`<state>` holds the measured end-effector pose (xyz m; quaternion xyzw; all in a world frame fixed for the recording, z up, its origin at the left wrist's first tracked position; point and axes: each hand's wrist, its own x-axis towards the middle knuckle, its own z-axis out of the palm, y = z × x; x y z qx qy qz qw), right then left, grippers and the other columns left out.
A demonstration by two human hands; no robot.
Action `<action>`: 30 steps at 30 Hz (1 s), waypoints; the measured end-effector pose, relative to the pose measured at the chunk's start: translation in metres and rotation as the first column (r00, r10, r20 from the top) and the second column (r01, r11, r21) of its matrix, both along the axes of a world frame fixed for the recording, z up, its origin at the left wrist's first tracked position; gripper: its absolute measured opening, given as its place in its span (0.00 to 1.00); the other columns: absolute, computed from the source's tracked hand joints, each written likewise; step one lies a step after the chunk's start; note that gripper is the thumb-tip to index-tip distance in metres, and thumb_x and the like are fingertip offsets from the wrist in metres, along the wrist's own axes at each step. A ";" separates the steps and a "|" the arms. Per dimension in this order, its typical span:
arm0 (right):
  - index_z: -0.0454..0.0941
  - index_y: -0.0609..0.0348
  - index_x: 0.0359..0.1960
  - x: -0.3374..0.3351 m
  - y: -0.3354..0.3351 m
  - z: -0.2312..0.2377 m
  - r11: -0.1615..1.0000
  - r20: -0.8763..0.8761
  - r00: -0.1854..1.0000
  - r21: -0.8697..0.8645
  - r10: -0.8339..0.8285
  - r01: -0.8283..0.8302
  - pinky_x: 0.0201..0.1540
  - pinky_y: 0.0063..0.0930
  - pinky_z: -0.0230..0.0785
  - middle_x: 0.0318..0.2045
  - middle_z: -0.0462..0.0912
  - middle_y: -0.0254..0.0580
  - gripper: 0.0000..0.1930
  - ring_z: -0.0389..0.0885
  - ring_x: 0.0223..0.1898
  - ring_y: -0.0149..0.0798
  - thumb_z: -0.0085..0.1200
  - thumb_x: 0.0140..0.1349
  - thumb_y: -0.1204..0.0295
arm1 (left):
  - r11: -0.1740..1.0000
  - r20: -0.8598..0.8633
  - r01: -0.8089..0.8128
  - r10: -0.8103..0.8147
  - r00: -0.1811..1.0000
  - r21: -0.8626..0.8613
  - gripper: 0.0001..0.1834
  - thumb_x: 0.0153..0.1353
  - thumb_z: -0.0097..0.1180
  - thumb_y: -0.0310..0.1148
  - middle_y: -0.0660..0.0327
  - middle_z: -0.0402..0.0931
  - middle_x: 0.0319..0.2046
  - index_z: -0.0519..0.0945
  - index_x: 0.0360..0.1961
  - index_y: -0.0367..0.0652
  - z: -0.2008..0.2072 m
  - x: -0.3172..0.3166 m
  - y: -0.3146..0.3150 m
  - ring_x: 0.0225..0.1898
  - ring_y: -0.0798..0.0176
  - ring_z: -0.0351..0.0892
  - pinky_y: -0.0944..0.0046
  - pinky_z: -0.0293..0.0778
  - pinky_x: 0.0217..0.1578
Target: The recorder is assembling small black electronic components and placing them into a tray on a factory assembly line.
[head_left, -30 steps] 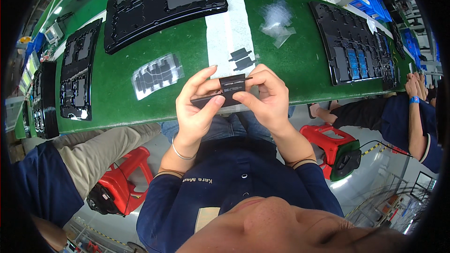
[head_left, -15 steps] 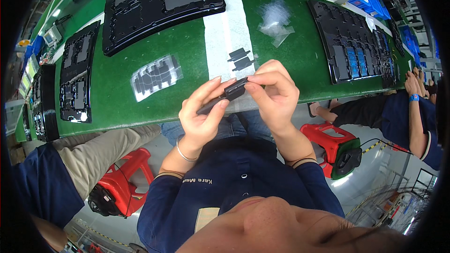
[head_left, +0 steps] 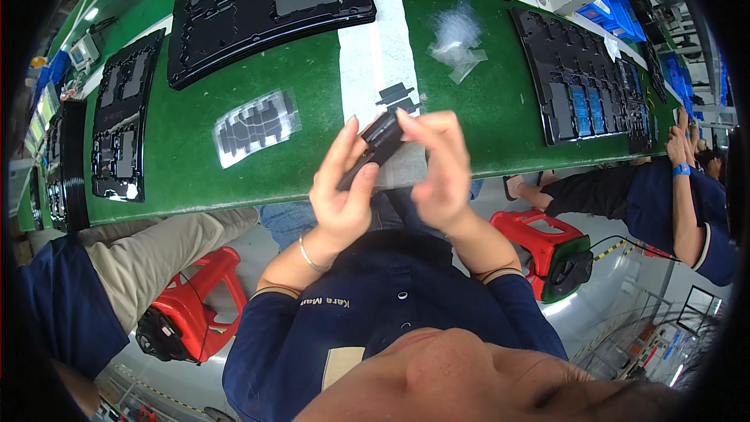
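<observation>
My left hand (head_left: 340,199) is closed round a flat, dark rectangular part (head_left: 383,137) held above the table's near edge. The part is tilted, its far end up and to the right, and its top face has a glossy stretch. My right hand (head_left: 444,168) is at that far end, one fingertip touching it; its other fingers are smeared by motion. Just beyond, small black tabbed pieces (head_left: 395,94) lie on a white paper strip (head_left: 375,47), partly hidden by the part and my right hand. Left of my hands lies a clear sheet of black die-cut stickers (head_left: 256,126).
Stacked black moulded trays (head_left: 269,16) stand at the back left, with more black trays (head_left: 123,121) farther left. A crumpled clear film pile (head_left: 457,35) lies right of the strip. A large black tray with blue pieces (head_left: 574,78) is at right. Co-workers sit on both sides.
The part has tipped to a steeper angle in my left hand. My right hand has shifted left and nearer me, from a pinch on the part's end to a blurred touch there.
</observation>
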<state>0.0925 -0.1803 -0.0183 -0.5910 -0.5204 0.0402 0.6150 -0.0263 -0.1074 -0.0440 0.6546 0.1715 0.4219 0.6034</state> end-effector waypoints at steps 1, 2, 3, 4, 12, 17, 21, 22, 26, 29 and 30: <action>0.73 0.62 0.45 0.007 0.000 0.002 0.999 -0.125 0.991 -0.012 0.037 -0.039 0.34 0.24 0.60 0.31 0.70 0.40 0.23 0.67 0.33 0.34 0.52 0.54 0.56 | 0.964 0.162 0.091 -0.051 0.986 -0.250 0.24 0.53 0.51 0.19 0.50 0.72 0.45 0.64 0.53 0.31 0.000 0.002 0.000 0.46 0.60 0.73 0.65 0.67 0.49; 0.74 0.61 0.42 0.013 -0.001 0.003 0.997 -0.249 0.966 -0.019 0.072 -0.079 0.32 0.21 0.60 0.29 0.70 0.38 0.17 0.68 0.31 0.31 0.56 0.53 0.65 | 0.964 0.161 0.090 -0.050 0.986 -0.251 0.24 0.53 0.51 0.19 0.50 0.72 0.45 0.64 0.53 0.31 0.000 0.002 0.002 0.46 0.60 0.73 0.65 0.67 0.49; 0.74 0.62 0.34 0.015 0.002 0.009 0.990 -0.371 0.921 -0.029 0.118 -0.138 0.28 0.16 0.58 0.26 0.70 0.36 0.10 0.66 0.26 0.26 0.58 0.49 0.78 | 0.949 0.173 0.155 -0.109 0.979 -0.275 0.22 0.53 0.52 0.19 0.52 0.72 0.43 0.66 0.51 0.32 0.001 0.001 0.006 0.46 0.61 0.73 0.65 0.67 0.49; 0.74 0.62 0.34 0.017 0.001 0.007 0.990 -0.369 0.922 -0.031 0.115 -0.136 0.28 0.16 0.58 0.26 0.70 0.36 0.10 0.66 0.26 0.26 0.58 0.49 0.78 | 0.929 0.187 0.218 -0.167 0.968 -0.298 0.21 0.52 0.53 0.20 0.54 0.72 0.42 0.67 0.49 0.32 0.001 0.001 0.008 0.46 0.62 0.73 0.65 0.66 0.49; 0.71 0.64 0.25 0.002 0.004 0.006 0.961 -0.694 0.671 0.253 0.261 -0.113 0.24 0.12 0.55 0.29 0.69 0.34 0.05 0.63 0.24 0.20 0.56 0.51 0.81 | 0.755 0.383 0.396 -0.207 0.900 -0.523 0.16 0.53 0.52 0.20 0.50 0.73 0.40 0.69 0.44 0.29 0.010 -0.001 0.006 0.37 0.59 0.77 0.65 0.74 0.36; 0.76 0.65 0.34 0.010 0.003 0.010 0.950 -0.553 0.783 0.046 0.283 -0.310 0.26 0.14 0.58 0.29 0.72 0.35 0.09 0.67 0.26 0.23 0.57 0.49 0.82 | 0.846 0.190 0.333 -0.278 0.942 -0.415 0.09 0.55 0.53 0.24 0.52 0.78 0.27 0.77 0.34 0.28 0.008 -0.009 0.017 0.28 0.61 0.79 0.66 0.76 0.31; 0.75 0.68 0.36 0.008 0.001 0.012 0.974 -0.365 0.908 -0.016 0.206 -0.227 0.36 0.19 0.63 0.30 0.73 0.41 0.13 0.71 0.32 0.30 0.57 0.46 0.85 | 0.820 0.200 0.304 -0.234 0.951 -0.485 0.09 0.55 0.53 0.24 0.52 0.78 0.28 0.77 0.34 0.27 0.015 -0.009 0.015 0.28 0.61 0.79 0.66 0.76 0.30; 0.75 0.68 0.36 0.008 0.001 0.012 0.973 -0.365 0.907 -0.015 0.208 -0.229 0.36 0.19 0.63 0.30 0.73 0.41 0.13 0.71 0.32 0.30 0.57 0.46 0.85 | 0.805 0.201 0.309 -0.238 0.950 -0.507 0.08 0.55 0.52 0.24 0.52 0.78 0.28 0.77 0.34 0.28 0.016 -0.008 0.016 0.28 0.61 0.79 0.66 0.76 0.30; 0.76 0.68 0.37 0.014 0.001 0.013 0.964 -0.383 0.901 -0.083 0.204 -0.253 0.34 0.18 0.62 0.29 0.72 0.39 0.16 0.70 0.32 0.29 0.58 0.43 0.85 | 0.800 0.212 0.322 -0.246 0.946 -0.506 0.08 0.56 0.52 0.25 0.52 0.78 0.28 0.77 0.33 0.29 0.014 -0.005 0.016 0.27 0.61 0.79 0.66 0.76 0.30; 0.77 0.67 0.38 0.021 0.000 0.019 0.934 -0.377 0.892 -0.148 0.251 -0.325 0.34 0.17 0.61 0.29 0.72 0.38 0.16 0.69 0.32 0.29 0.59 0.43 0.84 | 0.823 0.177 0.359 -0.312 0.933 -0.440 0.08 0.56 0.52 0.25 0.52 0.78 0.29 0.76 0.34 0.28 0.012 -0.008 0.019 0.27 0.61 0.79 0.66 0.76 0.31; 0.77 0.67 0.38 0.023 -0.001 0.019 0.917 -0.369 0.888 -0.177 0.275 -0.358 0.34 0.17 0.61 0.29 0.72 0.37 0.16 0.69 0.32 0.29 0.60 0.43 0.84 | 0.822 0.177 0.361 -0.314 0.933 -0.441 0.08 0.56 0.52 0.25 0.52 0.78 0.29 0.76 0.34 0.28 0.011 -0.009 0.020 0.27 0.61 0.79 0.66 0.76 0.31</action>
